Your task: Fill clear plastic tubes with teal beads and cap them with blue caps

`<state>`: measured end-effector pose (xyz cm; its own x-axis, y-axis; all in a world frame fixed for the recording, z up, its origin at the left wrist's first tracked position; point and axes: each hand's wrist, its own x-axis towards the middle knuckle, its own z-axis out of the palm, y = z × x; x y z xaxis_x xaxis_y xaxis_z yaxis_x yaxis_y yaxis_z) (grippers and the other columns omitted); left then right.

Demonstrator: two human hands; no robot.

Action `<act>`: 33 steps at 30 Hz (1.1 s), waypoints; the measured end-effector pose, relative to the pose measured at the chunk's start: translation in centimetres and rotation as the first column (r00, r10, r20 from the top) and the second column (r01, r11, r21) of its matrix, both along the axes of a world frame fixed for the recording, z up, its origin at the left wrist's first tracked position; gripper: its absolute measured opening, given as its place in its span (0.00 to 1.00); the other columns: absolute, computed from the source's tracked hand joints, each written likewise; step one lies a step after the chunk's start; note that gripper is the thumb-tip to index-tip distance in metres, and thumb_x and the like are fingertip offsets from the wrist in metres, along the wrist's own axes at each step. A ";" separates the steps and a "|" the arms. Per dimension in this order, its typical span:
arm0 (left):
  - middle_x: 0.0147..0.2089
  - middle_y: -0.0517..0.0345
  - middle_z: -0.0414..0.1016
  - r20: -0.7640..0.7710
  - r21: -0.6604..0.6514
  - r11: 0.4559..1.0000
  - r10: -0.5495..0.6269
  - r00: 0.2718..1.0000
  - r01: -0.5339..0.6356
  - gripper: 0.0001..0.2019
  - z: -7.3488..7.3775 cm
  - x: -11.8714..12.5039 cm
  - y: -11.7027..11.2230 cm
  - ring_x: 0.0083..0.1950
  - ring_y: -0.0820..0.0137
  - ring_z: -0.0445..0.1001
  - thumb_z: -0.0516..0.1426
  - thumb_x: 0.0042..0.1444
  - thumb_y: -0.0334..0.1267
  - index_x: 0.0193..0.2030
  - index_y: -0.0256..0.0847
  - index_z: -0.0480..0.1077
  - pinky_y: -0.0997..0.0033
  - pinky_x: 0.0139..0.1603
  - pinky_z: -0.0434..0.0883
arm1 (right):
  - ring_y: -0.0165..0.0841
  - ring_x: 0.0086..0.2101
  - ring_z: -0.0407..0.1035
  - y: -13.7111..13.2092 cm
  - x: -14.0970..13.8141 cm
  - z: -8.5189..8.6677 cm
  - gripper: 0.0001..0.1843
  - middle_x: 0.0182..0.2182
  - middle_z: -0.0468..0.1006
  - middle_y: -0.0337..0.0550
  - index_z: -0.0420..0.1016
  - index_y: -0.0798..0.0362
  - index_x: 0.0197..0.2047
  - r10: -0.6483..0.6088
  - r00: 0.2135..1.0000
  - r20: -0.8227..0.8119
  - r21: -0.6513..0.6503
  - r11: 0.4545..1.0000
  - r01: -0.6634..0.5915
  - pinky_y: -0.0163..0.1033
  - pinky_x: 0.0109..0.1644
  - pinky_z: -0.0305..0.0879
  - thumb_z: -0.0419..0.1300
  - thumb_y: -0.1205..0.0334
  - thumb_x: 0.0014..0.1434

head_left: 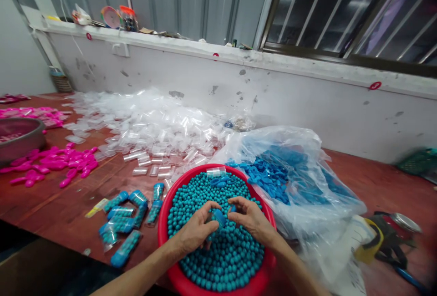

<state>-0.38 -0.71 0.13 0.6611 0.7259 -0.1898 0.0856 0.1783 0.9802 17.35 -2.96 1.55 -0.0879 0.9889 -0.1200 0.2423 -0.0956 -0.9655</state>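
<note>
A red basin (165, 223) full of small round teal beads (225, 266) sits in front of me. Over the beads, my left hand (199, 228) is closed around a small clear tube (217, 217) that shows blue inside. Facing it, my right hand (251, 219) pinches a small blue plastic piece (232, 209). The two hands are close but apart. On the beads near the far rim lie blue plastic pieces (220, 181) and an empty clear tube (215, 171).
Filled teal tubes (126, 246) lie left of the basin. Behind spreads a heap of clear tubes (164, 123). At right a plastic bag (307, 150) holds blue pieces (268, 175). Pink pieces (64, 161) and a grey bowl (37, 139) are far left; a yellow-and-black tool (373, 241) is at right.
</note>
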 end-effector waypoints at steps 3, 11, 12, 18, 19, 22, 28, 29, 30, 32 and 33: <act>0.27 0.68 0.59 0.004 0.023 0.996 0.083 0.997 -0.083 0.21 -0.1 0.2 -0.2 0.15 0.83 0.55 0.50 0.50 0.34 0.53 0.45 0.53 0.83 0.13 0.59 | 0.32 0.29 0.68 0.1 -1.2 0.5 0.15 0.28 0.73 0.40 0.69 0.55 0.43 -0.029 0.992 0.120 0.108 0.994 0.016 0.35 0.31 0.64 0.56 0.61 0.51; 0.33 0.60 0.68 0.111 0.077 0.976 0.193 0.975 -0.202 0.22 0.2 0.1 -0.6 0.34 0.72 0.67 0.52 0.51 0.38 0.54 0.39 0.57 0.73 0.36 0.65 | 0.44 0.55 0.54 -2.2 -3.4 0.2 0.45 0.57 0.57 0.56 0.46 0.58 0.61 0.129 0.845 0.519 0.167 0.954 -0.249 0.47 0.55 0.54 0.62 0.52 0.46; 0.36 0.59 0.69 0.129 0.086 0.975 0.194 0.972 -0.206 0.22 0.4 0.1 -0.6 0.39 0.70 0.67 0.53 0.50 0.37 0.53 0.39 0.58 0.71 0.41 0.65 | 0.45 0.55 0.53 -2.3 -3.6 0.0 0.48 0.57 0.56 0.57 0.45 0.59 0.61 0.109 0.829 0.548 0.171 0.956 -0.238 0.47 0.55 0.54 0.64 0.53 0.43; 0.34 0.61 0.70 0.087 0.102 0.965 0.233 0.969 -0.241 0.13 0.8 0.5 -0.5 0.38 0.70 0.67 0.52 0.49 0.36 0.44 0.39 0.64 0.73 0.40 0.63 | 0.43 0.42 0.68 -2.4 -5.3 -0.4 0.34 0.43 0.70 0.52 0.55 0.57 0.54 -0.094 0.777 0.623 0.307 0.942 -0.133 0.44 0.42 0.64 0.61 0.55 0.45; 0.31 0.62 0.69 0.076 0.093 0.963 0.247 0.966 -0.254 0.13 0.7 0.6 -0.6 0.35 0.71 0.66 0.52 0.49 0.35 0.43 0.38 0.64 0.74 0.37 0.63 | 0.42 0.39 0.69 -2.5 -5.5 -0.3 0.33 0.41 0.71 0.51 0.56 0.56 0.52 -0.118 0.770 0.627 0.321 0.940 -0.118 0.43 0.40 0.65 0.60 0.55 0.44; 0.26 0.65 0.66 0.022 0.098 0.953 0.287 0.958 -0.287 0.11 0.5 0.9 -0.8 0.29 0.73 0.63 0.52 0.48 0.34 0.41 0.38 0.64 0.76 0.30 0.60 | 0.40 0.36 0.69 -2.5 -5.7 -0.1 0.28 0.37 0.72 0.48 0.60 0.54 0.47 -0.113 0.753 0.649 0.316 0.940 -0.131 0.41 0.36 0.65 0.60 0.56 0.43; 0.28 0.64 0.65 -0.029 0.219 0.927 0.317 0.948 -0.303 0.06 0.4 0.6 -1.3 0.30 0.73 0.63 0.52 0.47 0.34 0.35 0.39 0.64 0.76 0.31 0.61 | 0.39 0.34 0.70 -2.8 -5.1 -0.2 0.30 0.36 0.73 0.44 0.58 0.53 0.48 0.029 0.762 0.647 0.211 0.954 -0.215 0.37 0.34 0.64 0.61 0.55 0.43; 0.27 0.65 0.65 -0.056 0.230 0.929 0.310 0.949 -0.290 0.07 0.6 0.2 -1.2 0.29 0.73 0.62 0.52 0.48 0.35 0.35 0.39 0.64 0.77 0.30 0.61 | 0.39 0.35 0.70 -2.7 -4.8 0.0 0.33 0.37 0.73 0.44 0.56 0.53 0.52 0.084 0.761 0.644 0.187 0.947 -0.262 0.37 0.35 0.64 0.61 0.53 0.44; 0.25 0.65 0.64 -0.094 0.229 0.934 0.300 0.949 -0.273 0.08 0.9 -0.4 -1.1 0.27 0.74 0.61 0.52 0.49 0.36 0.36 0.40 0.64 0.77 0.27 0.60 | 0.40 0.37 0.70 -2.5 -4.6 0.2 0.35 0.39 0.73 0.44 0.53 0.53 0.55 0.140 0.747 0.650 0.170 0.931 -0.323 0.38 0.36 0.64 0.60 0.51 0.46; 0.23 0.67 0.61 -0.175 0.212 0.947 0.282 0.943 -0.243 0.12 1.5 -2.2 -0.5 0.22 0.76 0.58 0.50 0.51 0.41 0.42 0.41 0.62 0.78 0.22 0.57 | 0.41 0.42 0.68 -1.3 -4.1 0.9 0.35 0.44 0.72 0.47 0.50 0.53 0.58 0.192 0.680 0.708 0.166 0.890 -0.424 0.39 0.41 0.63 0.57 0.49 0.51; 0.23 0.68 0.61 -0.207 0.220 0.946 0.285 0.936 -0.240 0.15 1.8 -3.3 -0.2 0.20 0.76 0.58 0.49 0.52 0.43 0.45 0.41 0.61 0.78 0.20 0.56 | 0.41 0.44 0.67 -0.4 -3.9 1.2 0.32 0.46 0.71 0.48 0.51 0.52 0.58 0.174 0.633 0.755 0.174 0.877 -0.448 0.40 0.42 0.63 0.55 0.50 0.53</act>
